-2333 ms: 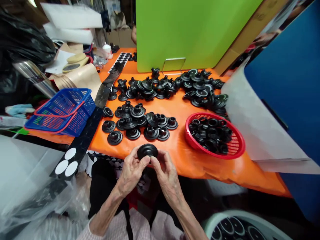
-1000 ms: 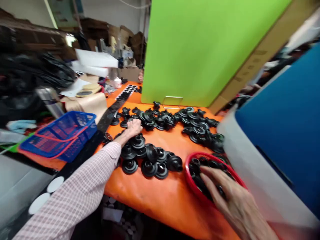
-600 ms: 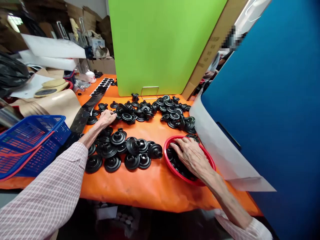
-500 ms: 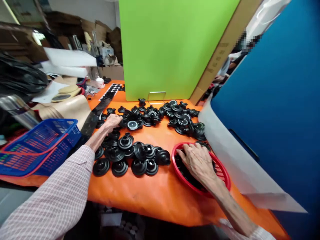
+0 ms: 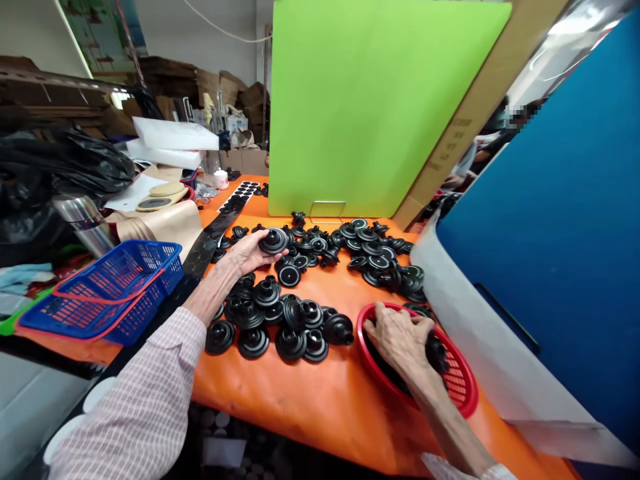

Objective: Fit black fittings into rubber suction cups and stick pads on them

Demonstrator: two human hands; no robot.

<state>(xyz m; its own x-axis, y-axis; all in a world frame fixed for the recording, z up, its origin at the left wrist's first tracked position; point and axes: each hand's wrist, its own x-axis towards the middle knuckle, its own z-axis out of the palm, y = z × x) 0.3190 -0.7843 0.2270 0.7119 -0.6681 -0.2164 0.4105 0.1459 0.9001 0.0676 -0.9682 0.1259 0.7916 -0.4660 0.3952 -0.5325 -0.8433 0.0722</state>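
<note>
My left hand (image 5: pixel 250 255) holds a round black ridged part (image 5: pixel 273 241) up over the heap on the orange table (image 5: pixel 280 407). Inside the red basket (image 5: pixel 466 397), at the right, my right hand (image 5: pixel 401 333) reaches down with bent fingers onto dark parts; its fingertips are hidden, and I cannot make out what they grip. Several more black parts (image 5: pixel 253 342) lie in front of my left hand, and another cluster (image 5: pixel 373 248) is behind the basket.
A blue basket (image 5: pixel 145 283) with red handles stands at the left, near a metal flask (image 5: pixel 84 220). A green board (image 5: pixel 370 107) rises behind the table. Along the right are a blue panel (image 5: pixel 560 253) and white sheeting (image 5: pixel 480 333). Part of a person shows beyond.
The view has shifted, so the scene sits further right and lower. My left hand has turned and lifted a black part from the heap. My right hand stays in the red basket.
</note>
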